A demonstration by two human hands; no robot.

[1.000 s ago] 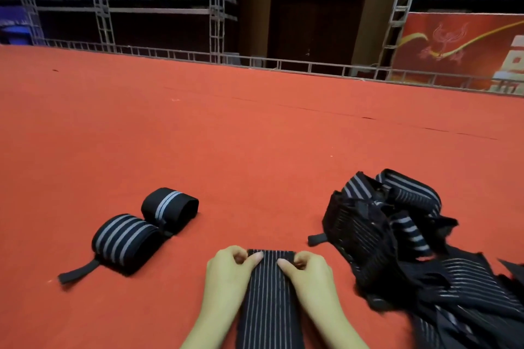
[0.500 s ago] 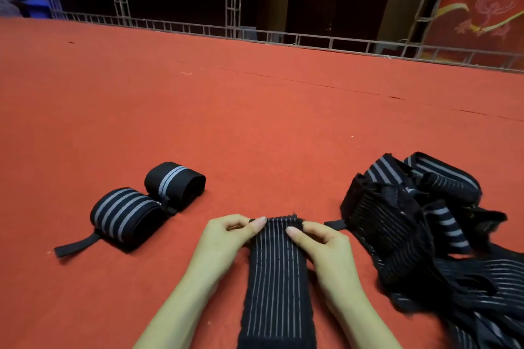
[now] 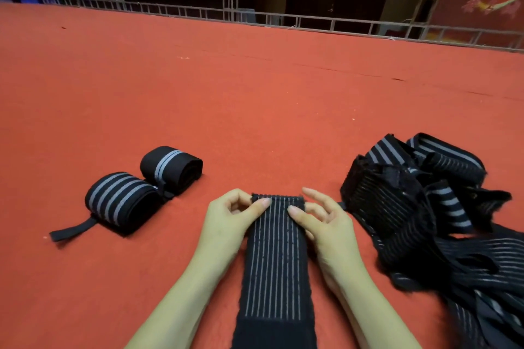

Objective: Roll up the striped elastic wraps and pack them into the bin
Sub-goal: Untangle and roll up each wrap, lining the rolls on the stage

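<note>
Striped wrap flat on red carpet, far end pinched in left hand grip and right hand grip. Left of wrap: two rolled wraps. Right of wrap: loose pile.

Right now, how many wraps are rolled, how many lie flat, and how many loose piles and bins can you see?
rolled wraps: 2
flat wrap: 1
loose pile: 1, the wraps in it are too tangled to count
bins: 0 in view
Total: 4 things
</note>
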